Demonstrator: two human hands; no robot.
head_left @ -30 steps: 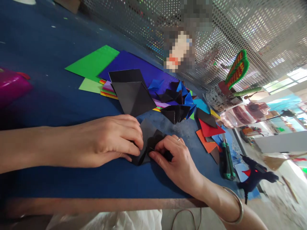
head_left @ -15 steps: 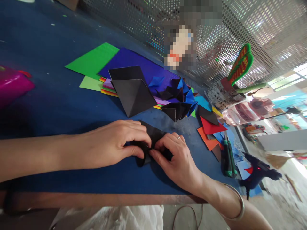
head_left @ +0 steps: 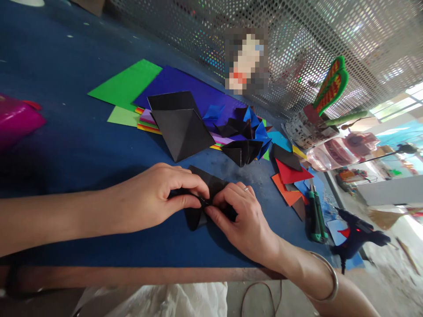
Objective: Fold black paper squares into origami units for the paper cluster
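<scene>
A sheet of black paper (head_left: 213, 181), partly folded, lies on the blue table between my hands. My left hand (head_left: 172, 189) pinches a folded edge of it from the left, thumb and forefinger close together. From the right, my right hand (head_left: 238, 211) grips the same paper, its thumb tip almost meeting the left fingertips. A flap of the paper bulges down below the fingers; part of the fold is hidden behind them. Just beyond stands a creased black paper sheet (head_left: 178, 132) on a stack of coloured paper. Several folded black paper pieces (head_left: 243, 152) sit right of it.
Green paper (head_left: 127, 83) and dark blue paper (head_left: 185, 83) lie at the back. On the right are red paper (head_left: 292, 169), a green-handled cutter (head_left: 317, 218) and a glue gun (head_left: 360, 233) with a red light. A mesh panel (head_left: 198, 39) borders the table.
My left thumb has moved right and pressed in against the forefinger, closing on the fold near my right fingertips. My right hand has stayed in nearly the same place.
</scene>
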